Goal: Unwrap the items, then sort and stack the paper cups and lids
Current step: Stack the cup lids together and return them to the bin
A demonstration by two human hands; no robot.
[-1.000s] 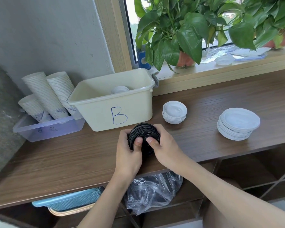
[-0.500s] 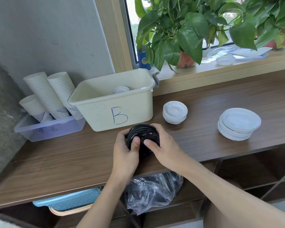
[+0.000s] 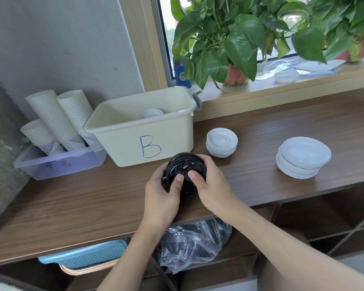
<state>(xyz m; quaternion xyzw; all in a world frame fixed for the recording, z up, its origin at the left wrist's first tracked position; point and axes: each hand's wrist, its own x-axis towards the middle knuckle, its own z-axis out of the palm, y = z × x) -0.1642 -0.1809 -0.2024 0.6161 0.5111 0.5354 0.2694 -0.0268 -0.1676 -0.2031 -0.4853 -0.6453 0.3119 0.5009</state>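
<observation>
Clasping a stack of black lids [image 3: 184,166] over the table's [image 3: 72,202] front, the left hand [image 3: 162,192] and right hand [image 3: 212,185] are each curling a tight grip round it, thumbs pressing on top. Just behind, a cream bin [image 3: 122,141] marked B is sitting, with a small white lid stack [image 3: 221,142] and a wider white lid stack [image 3: 303,157] lying to its right. Paper cups [image 3: 57,120] are standing stacked in a clear tray [image 3: 59,166] at far left.

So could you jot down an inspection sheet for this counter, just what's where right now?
Surface: wooden counter, below a window sill.
Job's things: black lids, held; small white lids and large white lids stacked to the right; paper cups nested in a clear tray; cream bin marked B, white lid inside.
Clutter: plastic bag and blue basket under the counter.
Hands: left hand and right hand both grip the black lids.
Cables: nothing seen.
Surroundings: potted plants on the sill, grey wall.
</observation>
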